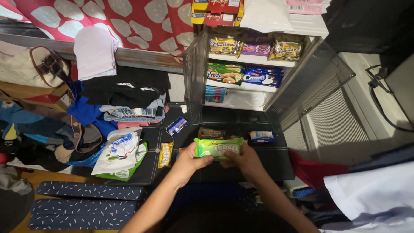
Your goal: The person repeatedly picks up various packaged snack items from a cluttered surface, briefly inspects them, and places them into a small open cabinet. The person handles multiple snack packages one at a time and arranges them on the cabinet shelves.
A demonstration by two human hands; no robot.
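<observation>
A green snack pack point(217, 148) is held level over the black padded surface point(267, 159), pinched at one end by the left hand point(192, 160) and at the other by the right hand point(244, 159). Just beyond the grip lie a brown snack pack point(211, 133) and a blue-and-white one point(261, 136); farther beyond stands an open shelf cabinet point(196, 73) of snacks.

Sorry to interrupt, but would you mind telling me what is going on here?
A person holds a green snack pack in both hands, left hand and right hand, over a black surface. Several small snack packets lie on it. In front stands an open cabinet with more snacks on its shelves. Folded clothes sit to the left.
</observation>
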